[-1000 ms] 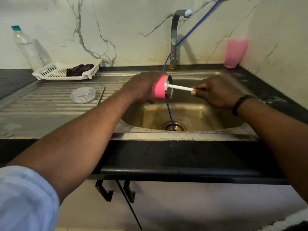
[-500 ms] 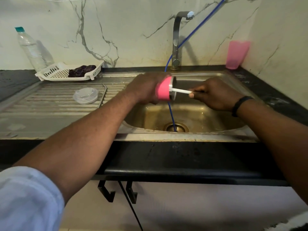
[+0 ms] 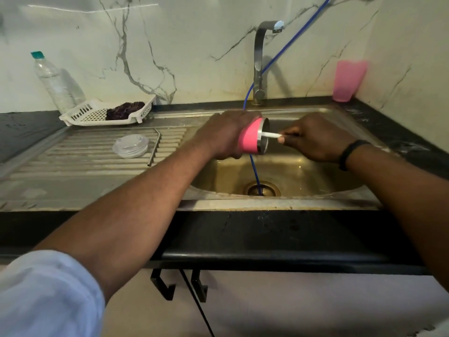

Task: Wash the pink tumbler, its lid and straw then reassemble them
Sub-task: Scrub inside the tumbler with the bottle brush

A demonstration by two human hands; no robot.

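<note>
My left hand (image 3: 222, 133) grips the pink tumbler (image 3: 251, 139) on its side over the sink basin (image 3: 315, 176), steel mouth facing right. My right hand (image 3: 315, 137) pinches a thin white brush handle (image 3: 272, 135) whose far end is inside the tumbler's mouth, out of sight. The clear lid (image 3: 130, 145) lies flat on the ribbed drainboard (image 3: 73, 161). The bent metal straw (image 3: 154, 147) lies just right of the lid.
A tap (image 3: 260, 62) stands behind the basin, and a blue hose (image 3: 255, 171) runs from above down into the drain (image 3: 262, 188). A white basket (image 3: 107, 113) with a dark cloth, a water bottle (image 3: 54, 81) and a pink cup (image 3: 348, 80) stand at the back.
My right hand has slid left toward the tumbler, pushing the white handle deeper into its mouth. The tumbler stays gripped over the basin.
</note>
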